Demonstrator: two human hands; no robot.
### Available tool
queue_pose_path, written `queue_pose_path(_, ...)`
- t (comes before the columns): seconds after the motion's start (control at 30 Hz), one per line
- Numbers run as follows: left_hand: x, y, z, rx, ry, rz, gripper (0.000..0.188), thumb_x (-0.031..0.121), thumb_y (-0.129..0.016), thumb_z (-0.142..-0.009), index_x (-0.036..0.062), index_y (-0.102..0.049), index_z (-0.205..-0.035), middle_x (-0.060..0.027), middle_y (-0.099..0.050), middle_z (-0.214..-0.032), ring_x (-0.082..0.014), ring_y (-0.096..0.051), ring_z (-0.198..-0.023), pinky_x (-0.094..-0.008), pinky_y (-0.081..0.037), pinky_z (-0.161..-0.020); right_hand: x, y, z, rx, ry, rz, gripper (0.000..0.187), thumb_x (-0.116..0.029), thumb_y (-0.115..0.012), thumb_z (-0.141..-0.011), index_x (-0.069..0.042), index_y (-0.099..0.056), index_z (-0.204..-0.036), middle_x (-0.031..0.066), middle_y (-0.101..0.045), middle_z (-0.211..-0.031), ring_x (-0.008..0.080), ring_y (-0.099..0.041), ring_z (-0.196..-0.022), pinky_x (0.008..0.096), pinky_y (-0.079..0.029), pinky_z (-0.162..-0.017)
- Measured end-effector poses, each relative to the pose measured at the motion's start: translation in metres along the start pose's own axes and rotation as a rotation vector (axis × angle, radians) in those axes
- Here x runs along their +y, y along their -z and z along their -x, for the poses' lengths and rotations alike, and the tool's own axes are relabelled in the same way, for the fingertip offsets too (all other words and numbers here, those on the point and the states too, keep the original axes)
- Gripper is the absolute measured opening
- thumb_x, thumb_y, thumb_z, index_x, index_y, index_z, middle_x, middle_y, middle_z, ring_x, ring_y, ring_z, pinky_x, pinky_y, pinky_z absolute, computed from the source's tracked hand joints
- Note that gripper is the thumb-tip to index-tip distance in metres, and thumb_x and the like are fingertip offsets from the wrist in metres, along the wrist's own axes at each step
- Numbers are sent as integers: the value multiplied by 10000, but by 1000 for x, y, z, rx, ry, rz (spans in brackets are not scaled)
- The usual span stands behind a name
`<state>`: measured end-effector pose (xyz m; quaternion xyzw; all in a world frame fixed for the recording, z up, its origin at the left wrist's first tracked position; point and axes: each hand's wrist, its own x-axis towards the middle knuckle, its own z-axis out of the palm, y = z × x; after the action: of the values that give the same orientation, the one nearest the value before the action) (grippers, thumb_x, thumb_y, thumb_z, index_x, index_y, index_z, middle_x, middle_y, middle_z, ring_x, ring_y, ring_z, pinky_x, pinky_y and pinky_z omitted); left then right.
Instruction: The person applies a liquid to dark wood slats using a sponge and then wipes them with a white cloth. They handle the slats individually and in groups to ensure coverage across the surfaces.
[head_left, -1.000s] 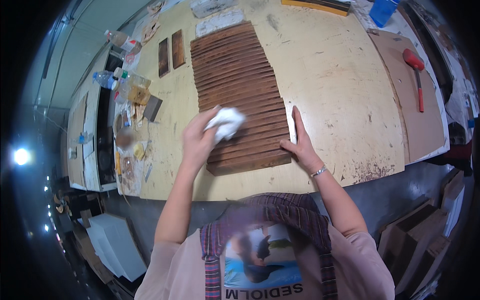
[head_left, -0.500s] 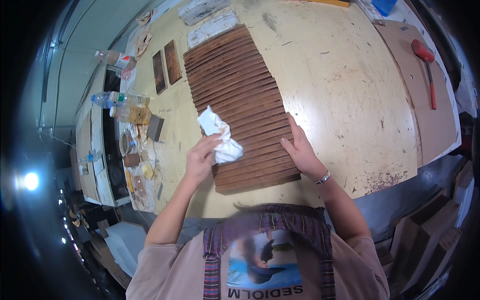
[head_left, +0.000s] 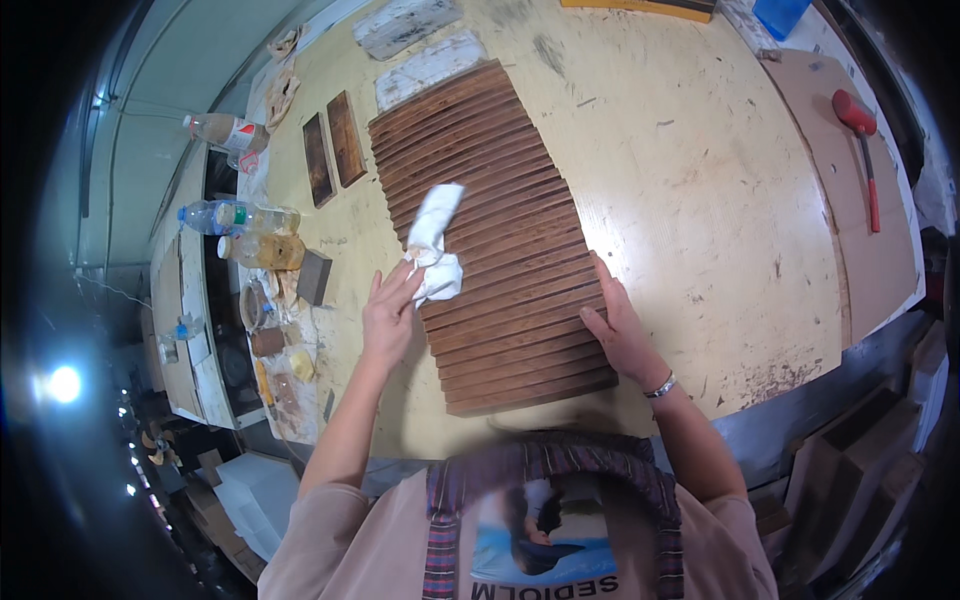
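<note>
A row of dark brown wooden strips (head_left: pixel 490 220) lies closely side by side on the pale table, its ends slightly uneven. At its left edge my left hand (head_left: pixel 390 315) is closed on a crumpled white cloth (head_left: pixel 437 235), one end of which stands up over the strips. The fingertips in the cloth are partly hidden. My right hand (head_left: pixel 625 335) rests along the right ends of the nearer strips, fingers stretched out and thumb apart on top of the wood.
Two separate wooden pieces (head_left: pixel 345 138) lie left of the row. Beyond it are whitish paint-stained blocks (head_left: pixel 430 70). Plastic bottles (head_left: pixel 262 250), a dark block (head_left: pixel 314 277) and a tape roll (head_left: pixel 268 341) line the left side. A red mallet (head_left: pixel 855 115) lies on cardboard (head_left: pixel 815 170) at right.
My left hand has pulled the cloth left toward the strips' edge, and the cloth's end has swung upward. My right hand stays against the same side of the row. The view has shifted slightly.
</note>
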<state>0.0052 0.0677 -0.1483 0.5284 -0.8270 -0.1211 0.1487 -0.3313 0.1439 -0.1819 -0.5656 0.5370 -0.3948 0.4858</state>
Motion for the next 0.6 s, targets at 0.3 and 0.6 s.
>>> queue_pose_path(0.3, 98, -44, -77, -91, -275, 243, 395, 48, -648, -915, 113, -650, -1304, -126, -603, -1398, -313, -501, -1375, -561, -282, -1188, 24, -5, 6, 13, 8, 26, 749, -137, -574, -942, 66, -198, -1557, 267, -382, -1516, 408, -377, -1376, 438, -266, -1182)
queue_pose_path(0.6, 62, -31, -41, 142, -197, 39, 284, 22, -712, -833, 69, -722, -1112, -108, -693, -1217, -314, -614, -1187, -520, -394, -1121, 3, -5, -1, 4, -25, -7, 747, -119, -581, -933, 45, -213, -1562, 278, -379, -1521, 403, -393, -1369, 436, -297, -1168)
